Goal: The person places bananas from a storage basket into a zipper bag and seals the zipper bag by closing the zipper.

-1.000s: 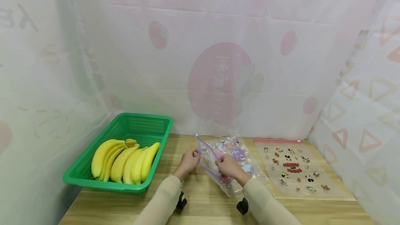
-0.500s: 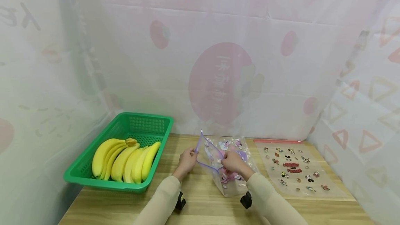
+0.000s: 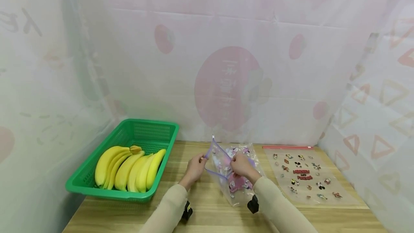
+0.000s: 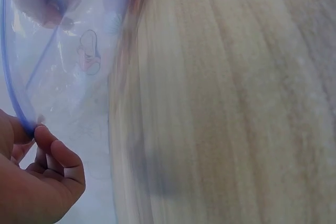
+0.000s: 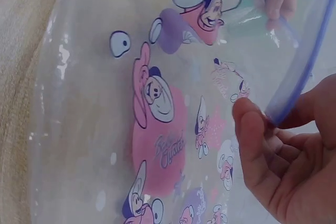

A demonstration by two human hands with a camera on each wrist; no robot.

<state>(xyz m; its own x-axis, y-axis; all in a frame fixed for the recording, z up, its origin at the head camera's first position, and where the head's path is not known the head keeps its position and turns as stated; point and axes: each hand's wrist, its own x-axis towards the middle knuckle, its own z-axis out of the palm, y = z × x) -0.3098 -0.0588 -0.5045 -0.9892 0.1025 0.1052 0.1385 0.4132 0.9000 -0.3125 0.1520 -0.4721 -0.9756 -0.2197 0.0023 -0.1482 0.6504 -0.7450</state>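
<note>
A clear zip bag (image 3: 237,186) with pink and purple cartoon prints and a purple zip edge lies between both hands. Its mouth is spread into a diamond shape, with the white slider at the far corner. My left hand (image 3: 195,168) pinches the left side of the zip edge between thumb and finger. On the opposite side my right hand (image 3: 242,165) pinches the other zip edge, seen close up in the right wrist view, where the printed bag (image 5: 157,156) fills most of the picture. Through the film in the left wrist view, the right hand's fingers (image 4: 39,3) show.
A green plastic basket (image 3: 173,143) at the left holds several yellow bananas (image 3: 129,168). To the right a second zip bag (image 3: 307,190) with a red zip edge and small cartoon prints lies flat on the wooden table (image 3: 213,218). Printed white sheets (image 3: 181,74) enclose the back and sides.
The zip edge has been pulled wider, with its slider corner moving right and slightly away. My right hand has shifted a little to the right; both hands keep their pinch.
</note>
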